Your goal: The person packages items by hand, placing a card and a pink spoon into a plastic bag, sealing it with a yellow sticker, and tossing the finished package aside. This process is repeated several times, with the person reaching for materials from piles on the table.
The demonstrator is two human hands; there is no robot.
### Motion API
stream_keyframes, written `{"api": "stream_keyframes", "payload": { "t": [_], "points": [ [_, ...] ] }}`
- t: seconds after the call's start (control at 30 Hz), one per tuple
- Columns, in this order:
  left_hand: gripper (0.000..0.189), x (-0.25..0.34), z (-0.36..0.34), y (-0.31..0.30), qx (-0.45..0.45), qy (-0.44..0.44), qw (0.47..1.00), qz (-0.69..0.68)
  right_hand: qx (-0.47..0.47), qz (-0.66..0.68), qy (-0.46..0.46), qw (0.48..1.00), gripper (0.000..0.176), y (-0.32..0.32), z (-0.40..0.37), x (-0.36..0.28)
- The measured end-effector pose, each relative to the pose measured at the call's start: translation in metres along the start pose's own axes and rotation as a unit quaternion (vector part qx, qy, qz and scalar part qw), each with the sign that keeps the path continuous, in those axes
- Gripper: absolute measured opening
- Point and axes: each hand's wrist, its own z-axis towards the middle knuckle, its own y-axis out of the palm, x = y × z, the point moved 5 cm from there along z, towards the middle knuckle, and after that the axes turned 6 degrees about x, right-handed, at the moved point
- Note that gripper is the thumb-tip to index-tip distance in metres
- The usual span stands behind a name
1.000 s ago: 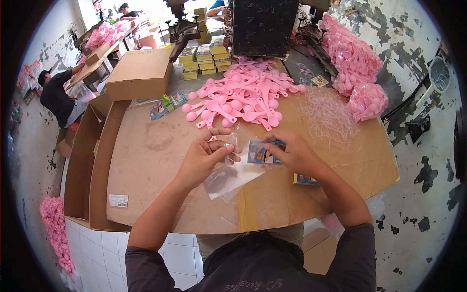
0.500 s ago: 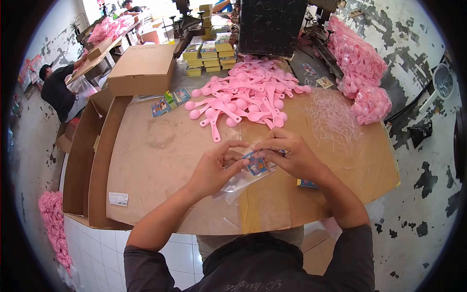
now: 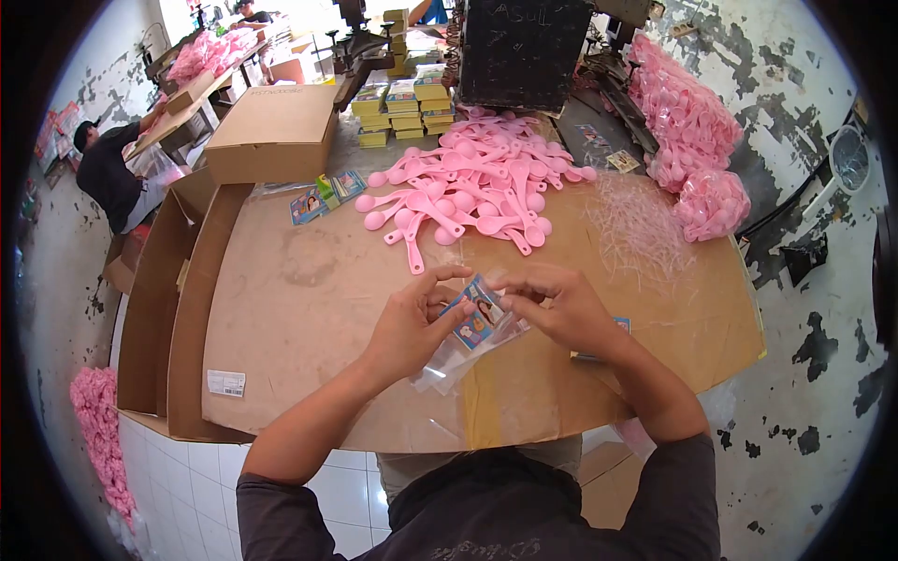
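Note:
My left hand (image 3: pixel 412 313) is closed on a blue printed card (image 3: pixel 481 321), thumb over its face and fingers behind. A clear plastic bag (image 3: pixel 451 366) hangs around and below the card, its loose end just above the cardboard tabletop. At the card's right edge my right hand (image 3: pixel 559 304) is closed in a pinch on the clear plastic, thumb against fingertips. Partly hidden under my right forearm lies another blue printed item (image 3: pixel 622 324). Beyond both hands is a large heap of pink plastic scoops (image 3: pixel 477 182).
Printed cards (image 3: pixel 327 196) lie left of the scoops, near a closed carton (image 3: pixel 273 131). Stacks of yellow-edged cards (image 3: pixel 402 107) stand behind. Clear plastic strips (image 3: pixel 641 224) and bagged scoops (image 3: pixel 713 204) are at right. An open box (image 3: pixel 192 309) borders the left. A person (image 3: pixel 117 178) sits far left.
The card has tilted more upright and shows more of its face. My right fingers have drawn back to its right edge, while my left hand has stayed nearly in place.

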Motion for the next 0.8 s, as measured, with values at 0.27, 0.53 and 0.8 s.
{"api": "stream_keyframes", "payload": {
  "t": [0.27,0.53,0.8],
  "points": [
    [0.045,-0.002,0.004,-0.003,-0.025,-0.028,0.995,-0.09,0.0,0.073,-0.004,0.997,0.022,0.004,0.007,0.002],
    [0.045,0.0,0.002,-0.002,-0.013,-0.015,0.995,-0.095,-0.029,0.129,0.035,0.991,0.026,-0.003,0.012,0.002],
    [0.042,-0.001,0.004,-0.003,-0.01,-0.025,0.994,-0.106,-0.025,0.159,0.032,0.986,0.023,-0.003,0.012,-0.004]
  ]
}}
